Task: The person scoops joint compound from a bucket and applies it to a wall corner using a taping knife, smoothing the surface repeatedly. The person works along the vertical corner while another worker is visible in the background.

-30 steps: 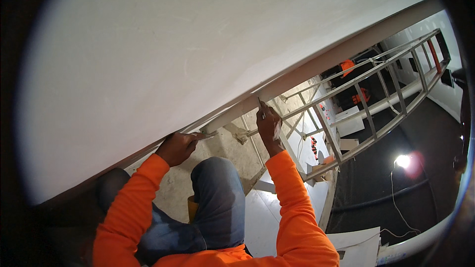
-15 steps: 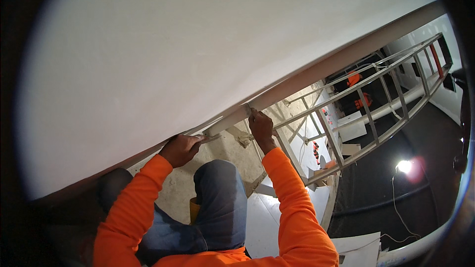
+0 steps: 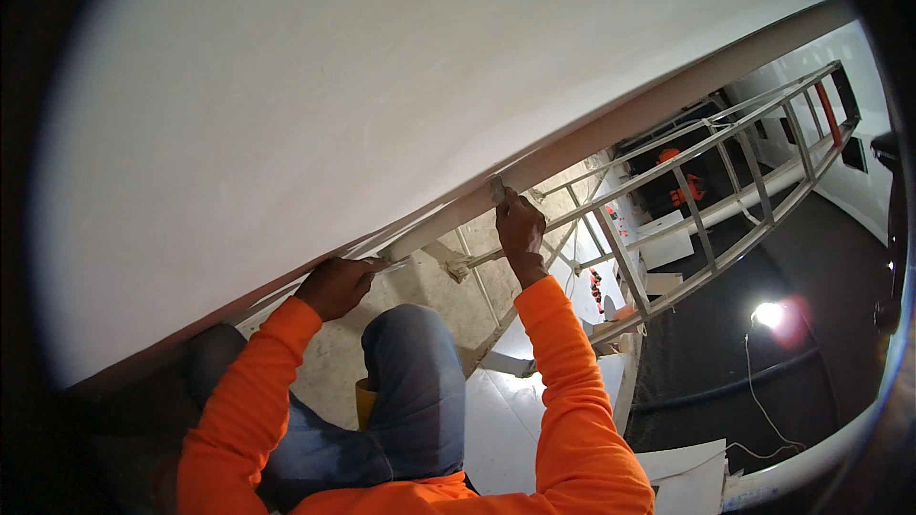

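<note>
A large smooth white wall panel [image 3: 382, 95] slants across the upper view, with a brownish strip [image 3: 611, 138] along its lower edge. My right hand [image 3: 520, 229] is closed round a small putty knife [image 3: 497, 190], its blade up against that edge. Farther left, my left hand [image 3: 334, 287] is closed on a thin, flat, light-coloured tool [image 3: 393, 264] just below the same edge. Its exact kind is unclear, as my fingers cover part of it.
A metal ladder [image 3: 701, 205] stretches to the right beyond my right hand. A bright lamp [image 3: 768, 315] with a trailing cord stands on dark flooring. White sheets [image 3: 682, 472] lie at lower right. A person in orange [image 3: 679, 181] is in the background. Something yellow [image 3: 364, 402] shows beside my knee.
My right hand has moved the putty knife a little to the right and up along the panel edge. My left hand has shifted slightly left, still holding the flat tool.
</note>
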`<state>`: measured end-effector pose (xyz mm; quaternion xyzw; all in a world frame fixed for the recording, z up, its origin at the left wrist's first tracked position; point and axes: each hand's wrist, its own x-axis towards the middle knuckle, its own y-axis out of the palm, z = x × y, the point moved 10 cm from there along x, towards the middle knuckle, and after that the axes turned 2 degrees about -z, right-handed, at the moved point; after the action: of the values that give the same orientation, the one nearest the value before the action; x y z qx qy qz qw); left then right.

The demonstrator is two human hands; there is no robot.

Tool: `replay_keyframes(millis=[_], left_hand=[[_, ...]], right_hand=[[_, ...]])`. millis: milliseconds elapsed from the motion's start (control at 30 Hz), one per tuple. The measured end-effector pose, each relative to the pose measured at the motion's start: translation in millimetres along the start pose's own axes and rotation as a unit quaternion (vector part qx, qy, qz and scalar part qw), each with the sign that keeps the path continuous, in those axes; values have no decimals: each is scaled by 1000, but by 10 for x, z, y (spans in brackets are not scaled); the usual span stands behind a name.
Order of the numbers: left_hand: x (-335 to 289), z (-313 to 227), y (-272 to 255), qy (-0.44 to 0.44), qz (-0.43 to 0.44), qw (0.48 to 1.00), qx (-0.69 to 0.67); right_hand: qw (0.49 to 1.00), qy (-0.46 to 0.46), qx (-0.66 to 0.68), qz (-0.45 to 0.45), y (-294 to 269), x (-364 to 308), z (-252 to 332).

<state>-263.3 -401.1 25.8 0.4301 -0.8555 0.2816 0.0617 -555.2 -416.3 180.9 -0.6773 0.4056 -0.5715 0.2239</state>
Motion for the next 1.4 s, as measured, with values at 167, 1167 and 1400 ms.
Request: replay_keyframes(millis=[167,1167,1400], left_hand=[[-44,221,143,-109,83,990,31],[-32,119,74,-52,38,998,19],[-10,62,45,-2,-3,1000,19]], right_hand=[[998,8,30,-50,-430,255,-159],[996,39,75,36,-146,-203,-263],[981,74,103,-148,-1294,182,-573]])
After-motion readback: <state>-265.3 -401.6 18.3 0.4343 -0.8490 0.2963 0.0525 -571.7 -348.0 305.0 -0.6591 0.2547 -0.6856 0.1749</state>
